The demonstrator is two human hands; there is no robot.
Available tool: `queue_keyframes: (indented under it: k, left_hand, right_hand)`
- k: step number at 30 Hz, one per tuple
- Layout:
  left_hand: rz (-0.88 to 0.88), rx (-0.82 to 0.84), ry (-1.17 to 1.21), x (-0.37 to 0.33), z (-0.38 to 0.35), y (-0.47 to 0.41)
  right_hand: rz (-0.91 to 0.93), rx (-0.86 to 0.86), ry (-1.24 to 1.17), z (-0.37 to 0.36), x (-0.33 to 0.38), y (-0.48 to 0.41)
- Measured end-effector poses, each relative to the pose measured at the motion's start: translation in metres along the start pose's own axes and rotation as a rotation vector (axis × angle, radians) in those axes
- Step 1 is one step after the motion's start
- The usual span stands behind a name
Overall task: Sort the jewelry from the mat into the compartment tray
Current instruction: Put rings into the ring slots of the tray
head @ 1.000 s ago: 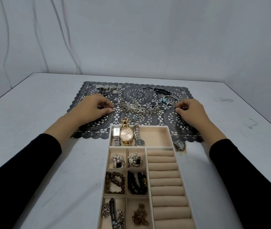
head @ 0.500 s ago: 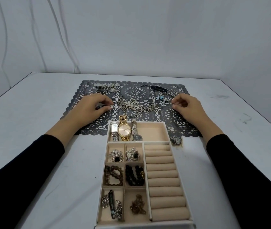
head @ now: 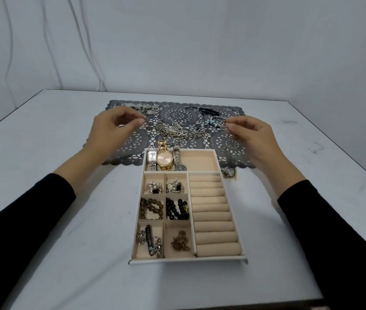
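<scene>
The right hand (head: pixel 252 136) pinches a small silver ring (head: pixel 223 125) between thumb and forefinger. It is in the air over the dark grey lace-pattern mat (head: pixel 233 151), beyond the far right corner of the cream compartment tray (head: pixel 188 261). The left hand (head: pixel 112 130) is raised beyond the tray's far left corner, with fingers curled and thumb and forefinger almost meeting. Whether something small is between them, I cannot tell. The two hands are well apart.

Between them, just beyond the tray's far edge, a heap of silver chains with a butterfly pendant (head: pixel 175 130) lies on the mat. The tray's far wide compartment holds three wristwatches, with the round gold wristwatch (head: pixel 164 159) in the middle. The tray's right side has beige ring rolls (head: pixel 213 211). Its small left compartments hold pearl pieces, bead bracelets and chains. The tray stands on a white table (head: pixel 54 220).
</scene>
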State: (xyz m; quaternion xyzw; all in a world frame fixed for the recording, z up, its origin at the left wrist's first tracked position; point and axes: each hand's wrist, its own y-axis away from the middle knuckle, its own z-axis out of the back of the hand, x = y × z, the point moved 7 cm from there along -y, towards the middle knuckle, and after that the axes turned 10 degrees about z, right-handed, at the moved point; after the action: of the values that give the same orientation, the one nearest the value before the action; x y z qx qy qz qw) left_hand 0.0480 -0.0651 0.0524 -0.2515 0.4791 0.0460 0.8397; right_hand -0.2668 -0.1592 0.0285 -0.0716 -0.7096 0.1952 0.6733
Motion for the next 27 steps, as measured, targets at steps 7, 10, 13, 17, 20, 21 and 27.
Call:
queue_keyframes:
  k: [7, 10, 13, 17, 20, 21, 27]
  left_hand:
    - [0.021, 0.121, 0.174, -0.038, -0.022, 0.036]
    - [-0.017, 0.191, 0.187, -0.053, -0.034, 0.049]
    - [-0.033, 0.221, 0.201, -0.061, -0.041, 0.056]
    - [-0.041, 0.227, 0.236, -0.064, -0.043, 0.059]
    - [-0.050, 0.202, 0.255, -0.065, -0.042, 0.059]
    - [-0.056, 0.190, 0.258, -0.066, -0.041, 0.060]
    - [-0.045, 0.176, 0.269, -0.070, -0.045, 0.063]
  right_hand:
    - [-0.004, 0.075, -0.145, -0.011, 0.022, 0.036]
    - [0.002, 0.093, -0.194, -0.015, 0.031, 0.050]
    - [0.012, 0.133, -0.155, -0.017, 0.035, 0.060]
    - [0.040, 0.212, -0.034, -0.020, 0.036, 0.066]
    - [0.057, 0.275, 0.057, -0.023, 0.038, 0.069]
    - [0.059, 0.303, 0.088, -0.025, 0.038, 0.070]
    - [0.021, 0.439, 0.200, -0.035, 0.038, 0.078]
